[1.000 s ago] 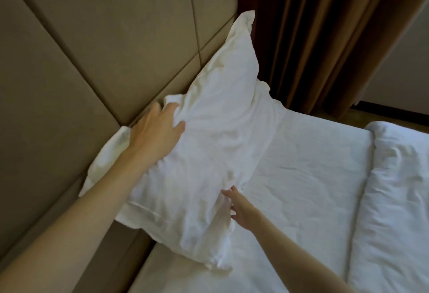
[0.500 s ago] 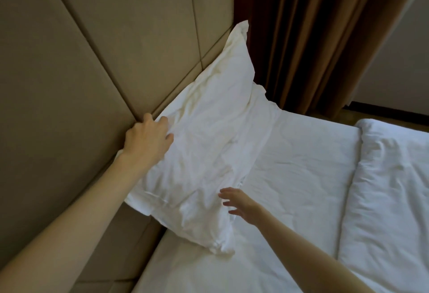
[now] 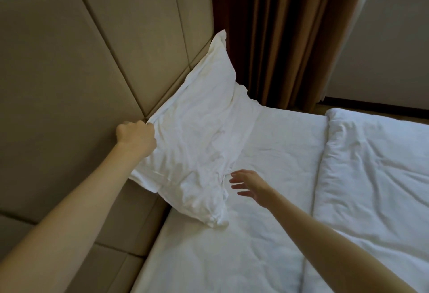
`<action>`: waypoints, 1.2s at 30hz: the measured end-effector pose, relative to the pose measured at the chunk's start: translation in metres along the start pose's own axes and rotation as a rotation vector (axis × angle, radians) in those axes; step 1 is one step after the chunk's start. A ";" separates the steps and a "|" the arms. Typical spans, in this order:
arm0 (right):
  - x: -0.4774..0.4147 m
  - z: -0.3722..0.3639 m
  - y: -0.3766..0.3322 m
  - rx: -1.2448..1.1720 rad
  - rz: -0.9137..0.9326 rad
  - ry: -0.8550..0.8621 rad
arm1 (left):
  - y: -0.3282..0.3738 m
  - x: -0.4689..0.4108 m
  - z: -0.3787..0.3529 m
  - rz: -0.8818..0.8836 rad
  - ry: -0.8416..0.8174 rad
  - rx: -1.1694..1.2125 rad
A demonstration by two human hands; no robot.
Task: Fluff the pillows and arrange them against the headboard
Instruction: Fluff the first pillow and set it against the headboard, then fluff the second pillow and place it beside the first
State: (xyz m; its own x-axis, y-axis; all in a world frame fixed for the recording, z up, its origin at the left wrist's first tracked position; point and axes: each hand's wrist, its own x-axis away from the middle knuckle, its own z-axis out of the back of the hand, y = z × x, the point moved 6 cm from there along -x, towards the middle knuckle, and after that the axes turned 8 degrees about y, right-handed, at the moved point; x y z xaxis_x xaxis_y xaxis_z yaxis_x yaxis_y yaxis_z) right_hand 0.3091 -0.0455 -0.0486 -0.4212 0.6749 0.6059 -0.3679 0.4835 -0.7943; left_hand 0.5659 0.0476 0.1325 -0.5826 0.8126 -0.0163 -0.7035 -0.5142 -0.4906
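A white pillow (image 3: pixel 197 139) leans tilted against the beige padded headboard (image 3: pixel 81 72), its lower corner resting on the white sheet. My left hand (image 3: pixel 135 137) is closed on the pillow's upper left edge, pressed near the headboard. My right hand (image 3: pixel 249 185) hovers just right of the pillow's lower edge, fingers spread, holding nothing and apart from the fabric.
A white sheet covers the mattress (image 3: pixel 267 148). A folded white duvet (image 3: pixel 376 176) lies along the right side. Brown curtains (image 3: pixel 283 37) hang behind the bed's far corner. A pale wall and dark skirting (image 3: pixel 383 79) stand at the back right.
My left hand has slid along the pillow's top edge and closed into a grip. My right hand has come off the lower edge and opened. The pillow settled lower against the headboard.
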 end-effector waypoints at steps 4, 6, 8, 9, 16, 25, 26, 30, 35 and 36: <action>0.034 0.020 -0.004 -0.035 0.032 0.051 | -0.003 0.029 0.009 0.033 -0.006 0.060; 0.052 0.030 -0.005 -0.065 0.042 0.077 | 0.000 0.046 0.018 -0.015 0.077 0.061; 0.071 0.039 -0.004 -0.095 0.058 0.095 | 0.007 0.065 0.027 -0.080 0.161 0.088; 0.079 0.043 -0.003 -0.109 0.064 0.098 | 0.012 0.074 0.029 -0.096 0.179 0.146; 0.141 0.077 0.017 -0.175 0.105 0.143 | 0.056 0.141 0.024 -0.009 -0.063 0.977; 0.228 0.161 0.052 -0.252 0.129 0.269 | 0.153 0.228 0.046 0.050 -0.317 1.587; 0.236 0.172 0.056 -0.262 0.131 0.292 | 0.164 0.237 0.050 0.067 -0.335 1.628; 0.269 0.222 0.081 -0.292 0.151 0.373 | 0.215 0.271 0.066 0.083 -0.398 1.717; 0.306 0.282 0.121 -0.345 0.139 0.482 | 0.276 0.303 0.086 0.030 -0.452 1.725; 0.315 0.297 0.133 -0.357 0.129 0.514 | 0.291 0.311 0.091 0.009 -0.465 1.717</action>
State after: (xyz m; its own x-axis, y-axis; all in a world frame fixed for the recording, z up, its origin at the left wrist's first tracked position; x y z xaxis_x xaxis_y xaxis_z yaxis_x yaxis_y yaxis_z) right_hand -0.1187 0.0660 0.0496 0.0409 0.8784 0.4761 -0.0049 0.4767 -0.8791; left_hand 0.1434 0.1257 0.0637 -0.4302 0.8280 0.3597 -0.1168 -0.4461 0.8873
